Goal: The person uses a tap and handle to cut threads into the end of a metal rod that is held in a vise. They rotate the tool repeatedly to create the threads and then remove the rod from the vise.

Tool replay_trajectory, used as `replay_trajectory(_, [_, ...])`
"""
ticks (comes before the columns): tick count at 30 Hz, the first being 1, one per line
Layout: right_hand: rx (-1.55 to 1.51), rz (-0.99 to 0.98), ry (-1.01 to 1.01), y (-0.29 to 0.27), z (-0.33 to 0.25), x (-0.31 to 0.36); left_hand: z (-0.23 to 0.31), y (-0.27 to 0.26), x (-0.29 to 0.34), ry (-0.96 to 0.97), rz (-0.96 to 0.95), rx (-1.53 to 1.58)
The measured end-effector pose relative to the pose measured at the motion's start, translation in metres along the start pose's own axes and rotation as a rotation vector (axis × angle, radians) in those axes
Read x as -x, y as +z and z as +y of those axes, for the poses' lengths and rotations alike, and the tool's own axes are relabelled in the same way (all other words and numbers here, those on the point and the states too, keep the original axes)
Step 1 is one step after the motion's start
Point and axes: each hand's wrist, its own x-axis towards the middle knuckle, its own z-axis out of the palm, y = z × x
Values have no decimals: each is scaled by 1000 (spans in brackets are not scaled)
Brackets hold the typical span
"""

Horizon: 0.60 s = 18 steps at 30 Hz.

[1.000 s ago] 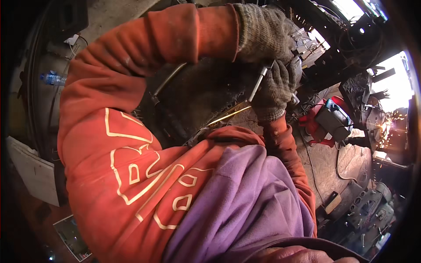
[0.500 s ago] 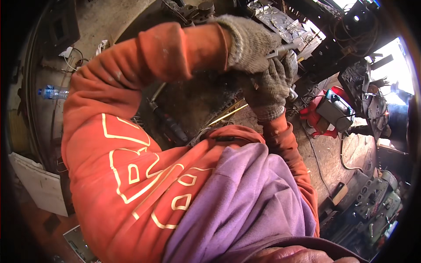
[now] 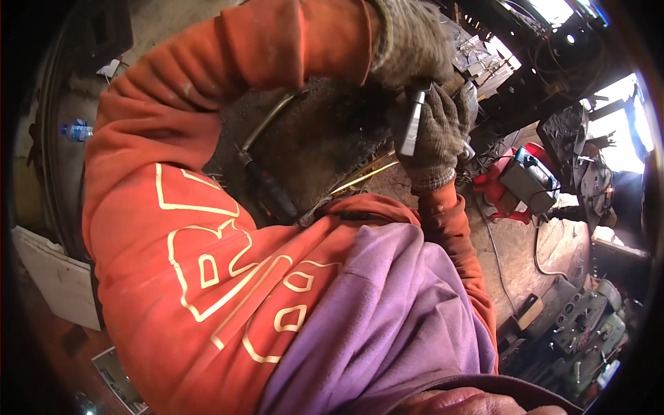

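My left hand (image 3: 415,45), in a knitted work glove, is at the top centre with its orange-sleeved arm reaching in from the left. Motion blurs it and its fingers are mostly hidden. A flat silver metal tool (image 3: 412,126) sticks out from under it, pointing down across the front of my right hand (image 3: 439,128). That hand is gloved too, with fingers curled closed just below the left one. A small metal end (image 3: 468,150) shows beside its outer edge; what lies inside its grip is hidden.
A metal tube with a dark handle (image 3: 275,194) and a thin yellow rod (image 3: 364,177) lie below my arms. At right are a red-and-grey box-like item (image 3: 529,181), cables and a green machine (image 3: 595,325). A plastic bottle (image 3: 77,130) and white board (image 3: 59,277) are at left.
My left hand has moved up and slightly right. The silver tool has turned from pointing right to pointing down. The right hand has shifted only a little.
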Motion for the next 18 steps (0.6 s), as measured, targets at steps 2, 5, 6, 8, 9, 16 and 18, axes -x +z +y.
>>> replay_trajectory(2, [-203, -204, 212, -5, -1, 2, 4, -18, -1, -393, -444, 378])
replay_trajectory(5, [-1, -51, 39, 0, 1, -5, 11, 33, 16, -508, -182, 677])
replay_trajectory(6, [9, 15, -11, 1, 2, -5, 22, 32, 15, -622, -129, 779])
replay_trajectory(8, [-45, 3, 33, -6, 2, -7, 31, 26, 21, -691, -50, 721])
replay_trajectory(9, [-100, -66, 85, -13, 3, -11, 31, 22, 27, -598, -43, 660])
replay_trajectory(16, [-276, -227, 74, -28, 33, -8, 22, 3, 26, -367, -47, 573])
replay_trajectory(18, [-142, -292, 1, -24, 16, -10, 30, -2, 5, -845, -121, 854])
